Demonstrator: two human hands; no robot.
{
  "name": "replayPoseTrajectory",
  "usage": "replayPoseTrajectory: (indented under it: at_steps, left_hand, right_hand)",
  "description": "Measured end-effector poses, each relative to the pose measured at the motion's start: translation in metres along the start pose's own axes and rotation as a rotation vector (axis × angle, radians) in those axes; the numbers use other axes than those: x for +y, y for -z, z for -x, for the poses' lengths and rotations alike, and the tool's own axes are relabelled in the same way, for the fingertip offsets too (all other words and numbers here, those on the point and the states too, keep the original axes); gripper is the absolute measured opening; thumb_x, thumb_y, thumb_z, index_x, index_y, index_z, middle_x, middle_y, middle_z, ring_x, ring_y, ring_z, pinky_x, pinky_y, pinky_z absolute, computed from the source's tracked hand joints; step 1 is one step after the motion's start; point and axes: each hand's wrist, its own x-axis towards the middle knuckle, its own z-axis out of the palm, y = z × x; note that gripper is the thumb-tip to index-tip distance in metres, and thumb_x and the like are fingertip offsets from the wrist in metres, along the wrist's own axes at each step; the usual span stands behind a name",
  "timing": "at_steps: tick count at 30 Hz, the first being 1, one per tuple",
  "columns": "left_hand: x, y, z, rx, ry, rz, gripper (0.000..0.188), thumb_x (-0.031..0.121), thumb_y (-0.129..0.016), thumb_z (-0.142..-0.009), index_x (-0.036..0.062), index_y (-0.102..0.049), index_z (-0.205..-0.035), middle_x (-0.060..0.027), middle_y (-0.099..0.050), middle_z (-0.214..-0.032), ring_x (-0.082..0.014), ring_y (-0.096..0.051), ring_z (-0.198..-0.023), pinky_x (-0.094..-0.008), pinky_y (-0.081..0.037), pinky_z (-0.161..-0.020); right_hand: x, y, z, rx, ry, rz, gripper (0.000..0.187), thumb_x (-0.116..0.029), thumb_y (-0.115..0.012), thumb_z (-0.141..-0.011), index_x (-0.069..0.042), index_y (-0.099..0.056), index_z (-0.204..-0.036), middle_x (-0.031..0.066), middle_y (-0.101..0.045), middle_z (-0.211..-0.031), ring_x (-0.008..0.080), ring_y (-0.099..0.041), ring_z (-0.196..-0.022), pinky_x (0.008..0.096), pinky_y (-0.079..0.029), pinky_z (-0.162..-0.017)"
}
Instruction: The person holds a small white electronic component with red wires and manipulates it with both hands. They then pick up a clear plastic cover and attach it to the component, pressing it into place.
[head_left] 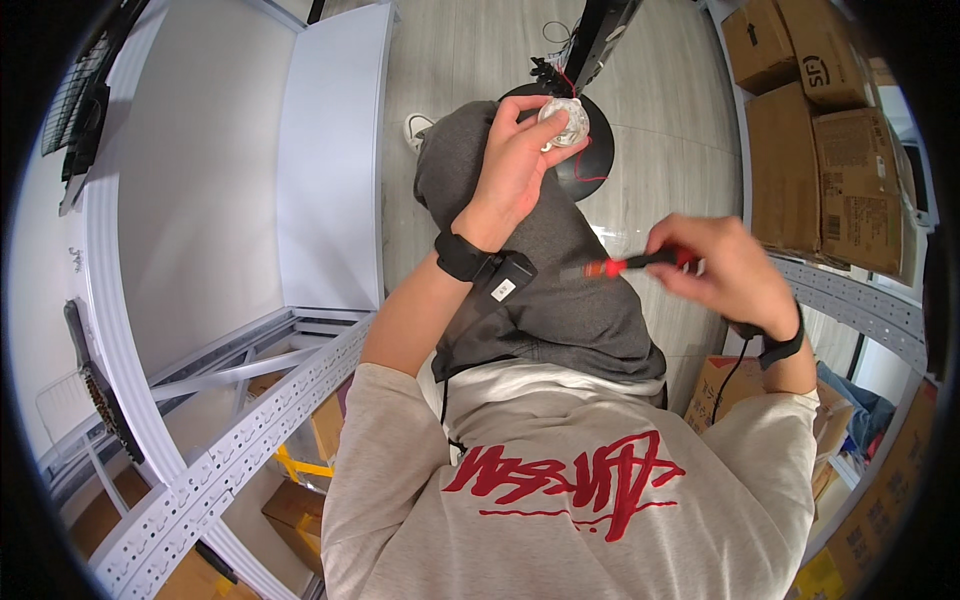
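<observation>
My left hand (515,165) is closed on a small round device in white and clear plastic (565,123), the thumb lying across its face. Thin red wires (582,172) run from the device. Away to the right and nearer my body, my right hand (722,272) grips a screwdriver with a red and black handle (640,262). Its shaft points left, over my thigh in grey trousers (560,300), and is smeared by motion. The screwdriver and the round device are well apart.
A black post (607,40) stands on a round black base (603,150) beyond my left hand. Cardboard boxes (785,175) are stacked at the right. White metal shelving (335,150) rises at the left, with a perforated beam (230,450) near my left elbow.
</observation>
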Motion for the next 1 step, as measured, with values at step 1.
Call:
replayPoseTrajectory:
  at_steps: [1]
  left_hand:
    - [-0.0009, 0.0005, -0.0004, -0.001, -0.004, -0.014, 0.033, 0.005, -0.062, -0.094, -0.0022, -0.041, -0.119, -0.0241, -0.059, -0.121, -0.0376, -0.063, -0.111, -0.0515, -0.054, -0.098]
  right_hand:
    - [-0.0009, 0.0086, -0.0005, 0.068, -0.070, -0.009, 0.030, -0.016, -0.073, -0.084, -0.006, -0.060, -0.109, 0.0127, -0.068, -0.077, 0.0188, -0.068, -0.064, 0.0334, -0.052, -0.060]
